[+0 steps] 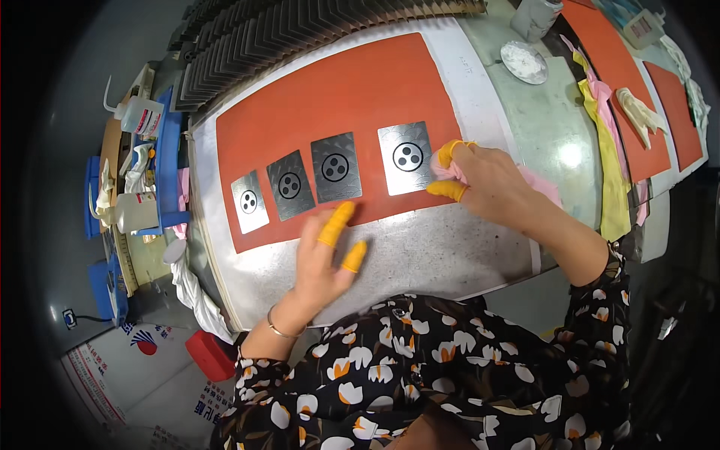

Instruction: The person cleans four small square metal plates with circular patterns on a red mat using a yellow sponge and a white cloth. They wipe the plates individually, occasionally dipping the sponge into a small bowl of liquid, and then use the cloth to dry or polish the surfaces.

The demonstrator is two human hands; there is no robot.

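Several thin metal plates, each with a black ring and dots, lie in a row on an orange-red mat (330, 90). The rightmost plate (407, 176) is set apart from the others, and the leftmost plate (250, 217) is the smallest. My right hand (495, 180), with yellow finger cots on thumb and finger, pinches a pink cloth (448, 171) at the right edge of the rightmost plate. My left hand (322, 251), also in yellow finger cots, has its fingers apart and holds nothing. Its fingertips are just below the third plate from the left (337, 184).
Dark, upright plates stand in a long rack (300, 45) at the back. To the right are a dish of white powder (524, 61), a grey container (535, 19), a yellow cloth (615, 187) and another orange mat. Squeeze bottles (138, 212) and blue trays stand left.
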